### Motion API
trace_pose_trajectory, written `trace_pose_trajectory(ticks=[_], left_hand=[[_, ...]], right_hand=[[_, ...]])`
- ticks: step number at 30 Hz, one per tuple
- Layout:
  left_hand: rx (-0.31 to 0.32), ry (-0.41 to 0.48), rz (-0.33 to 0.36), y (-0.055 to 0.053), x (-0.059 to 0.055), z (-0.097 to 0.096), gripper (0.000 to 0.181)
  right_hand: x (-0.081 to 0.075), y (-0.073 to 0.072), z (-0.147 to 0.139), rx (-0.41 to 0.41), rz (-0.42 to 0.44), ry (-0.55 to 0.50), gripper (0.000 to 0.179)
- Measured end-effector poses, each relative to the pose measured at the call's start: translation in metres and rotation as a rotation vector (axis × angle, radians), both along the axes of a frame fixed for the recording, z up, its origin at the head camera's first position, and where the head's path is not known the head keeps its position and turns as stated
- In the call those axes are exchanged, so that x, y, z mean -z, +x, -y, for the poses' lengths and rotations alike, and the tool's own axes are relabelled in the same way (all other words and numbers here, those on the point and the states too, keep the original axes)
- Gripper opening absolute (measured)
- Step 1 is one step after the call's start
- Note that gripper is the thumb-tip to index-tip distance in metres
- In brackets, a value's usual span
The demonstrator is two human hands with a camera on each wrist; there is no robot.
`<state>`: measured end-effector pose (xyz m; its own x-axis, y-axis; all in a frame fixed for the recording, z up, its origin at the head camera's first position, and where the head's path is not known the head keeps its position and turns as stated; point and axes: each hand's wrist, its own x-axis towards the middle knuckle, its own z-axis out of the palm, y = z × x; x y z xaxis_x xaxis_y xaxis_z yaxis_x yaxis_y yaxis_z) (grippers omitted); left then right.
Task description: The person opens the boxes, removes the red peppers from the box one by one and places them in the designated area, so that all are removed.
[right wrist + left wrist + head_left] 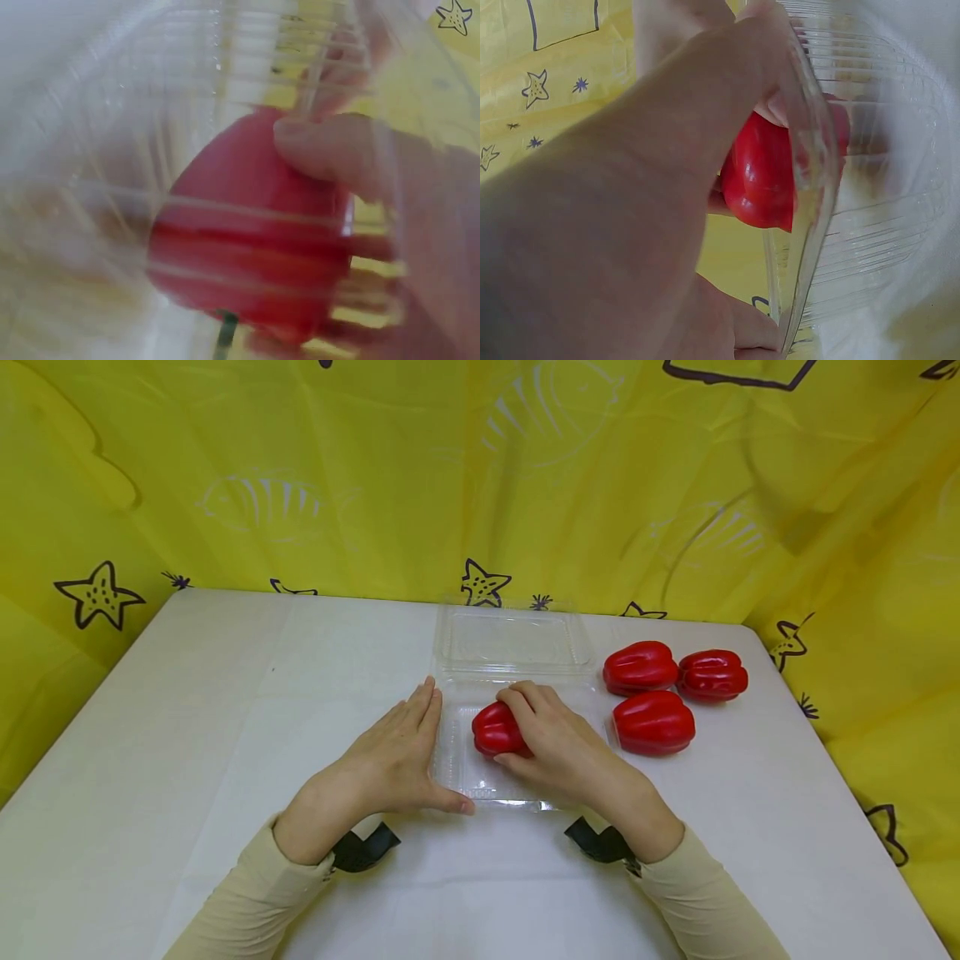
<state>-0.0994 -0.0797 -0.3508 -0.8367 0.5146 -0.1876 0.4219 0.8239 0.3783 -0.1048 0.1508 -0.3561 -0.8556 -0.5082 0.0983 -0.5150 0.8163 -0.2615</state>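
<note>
A red bell pepper (497,729) is gripped by my right hand (553,735), thumb on the near side and fingers over the far side. It is inside the base of a clear plastic clamshell box (491,789), whose lid (513,639) lies opened out behind. In the right wrist view the pepper (247,217) shows through the ribbed clear wall, its green stem (225,334) toward the bottom. My left hand (397,752) rests along the box's left side, fingers straight and thumb at the near left corner.
Several more items stand right of the box: a red bell pepper (640,667), another pepper (712,676) at the far right, and a nearer pepper (654,723) close to the box wall. A white cloth (187,760) covers the table; a yellow patterned curtain (375,485) hangs behind.
</note>
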Motion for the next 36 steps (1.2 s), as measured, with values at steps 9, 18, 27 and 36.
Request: trace_pose_trajectory(ticks=[9,18,27,36], left_hand=[[-0.004,-0.001,-0.006,0.0,0.0,0.0,0.136],[-0.006,0.0,-0.007,0.0,0.0,0.0,0.136],[-0.007,0.005,0.002,-0.001,0.001,0.0,0.135],[-0.005,0.014,-0.005,-0.001,0.001,0.0,0.137]], right_hand=[[-0.012,0.001,-0.01,0.002,-0.035,-0.013,0.074],[-0.02,0.004,-0.018,-0.021,-0.087,-0.028,0.07],[-0.028,0.007,-0.025,-0.027,-0.127,-0.06,0.069],[-0.036,0.008,-0.034,0.012,-0.128,-0.061,0.068]])
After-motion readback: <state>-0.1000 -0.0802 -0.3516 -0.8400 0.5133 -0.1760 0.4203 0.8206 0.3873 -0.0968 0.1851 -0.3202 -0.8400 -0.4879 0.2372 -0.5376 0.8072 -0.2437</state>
